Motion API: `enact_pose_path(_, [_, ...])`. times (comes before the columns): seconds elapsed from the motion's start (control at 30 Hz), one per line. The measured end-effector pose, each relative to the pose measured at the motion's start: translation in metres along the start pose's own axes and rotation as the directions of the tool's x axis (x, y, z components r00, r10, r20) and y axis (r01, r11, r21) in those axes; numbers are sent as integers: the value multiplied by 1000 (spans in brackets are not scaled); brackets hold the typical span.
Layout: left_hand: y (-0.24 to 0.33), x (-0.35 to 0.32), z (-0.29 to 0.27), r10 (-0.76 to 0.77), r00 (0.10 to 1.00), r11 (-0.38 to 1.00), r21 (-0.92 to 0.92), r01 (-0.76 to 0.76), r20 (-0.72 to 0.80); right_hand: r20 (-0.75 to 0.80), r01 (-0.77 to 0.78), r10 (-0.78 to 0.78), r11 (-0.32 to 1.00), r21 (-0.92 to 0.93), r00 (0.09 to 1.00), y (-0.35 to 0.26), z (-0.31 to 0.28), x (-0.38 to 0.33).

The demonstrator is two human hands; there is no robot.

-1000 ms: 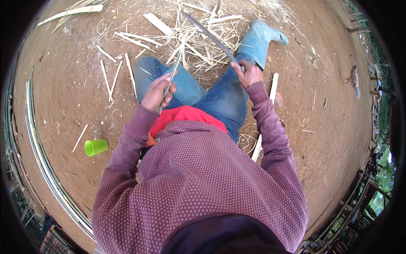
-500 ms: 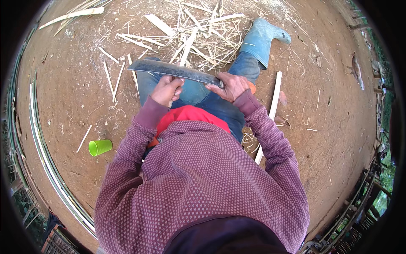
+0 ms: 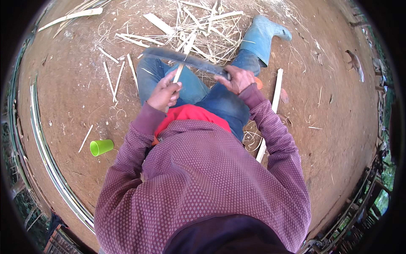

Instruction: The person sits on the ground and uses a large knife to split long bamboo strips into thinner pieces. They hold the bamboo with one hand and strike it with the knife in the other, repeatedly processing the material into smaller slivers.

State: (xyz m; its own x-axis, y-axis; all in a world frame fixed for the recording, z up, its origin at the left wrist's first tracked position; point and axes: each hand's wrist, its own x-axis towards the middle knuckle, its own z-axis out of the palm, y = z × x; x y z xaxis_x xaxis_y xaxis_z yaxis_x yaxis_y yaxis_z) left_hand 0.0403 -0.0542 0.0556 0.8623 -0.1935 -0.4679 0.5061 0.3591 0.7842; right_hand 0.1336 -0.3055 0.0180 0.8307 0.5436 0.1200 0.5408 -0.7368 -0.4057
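Observation:
I sit on bare earth in blue jeans and blue rubber boots (image 3: 264,36). My right hand (image 3: 237,79) grips the handle of a long dark blade (image 3: 182,57), which lies crosswise over my knees and points left. My left hand (image 3: 165,93) holds a thin pale bamboo strip (image 3: 182,61) that runs up and away from me, passing under the blade. The blade's edge rests on the strip just beyond my left fingers.
A heap of bamboo splinters and shavings (image 3: 198,25) lies ahead of my knees. A green plastic cup (image 3: 101,147) lies on its side at left. Long bamboo strips (image 3: 46,156) curve along the left edge. A pale split stick (image 3: 272,106) lies by my right leg.
The blade swung from pointing up and away to lying crosswise over my knees. My left hand has brought the strip up under it.

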Motion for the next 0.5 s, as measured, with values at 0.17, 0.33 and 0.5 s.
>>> enact_pose_path(0.17, [1,-1,3,-33,998,999,31,34,-48,-69,-3,1,999,-32,998,8,0,7])
enact_pose_path(0.33, [-7,-6,3,-42,999,999,29,42,-10,14,51,-51,998,-29,999,3,1,-1])
enact_pose_path(0.5, [-8,-14,6,-65,998,996,56,66,-13,-38,-219,216,971,-95,976,29,-3,15])
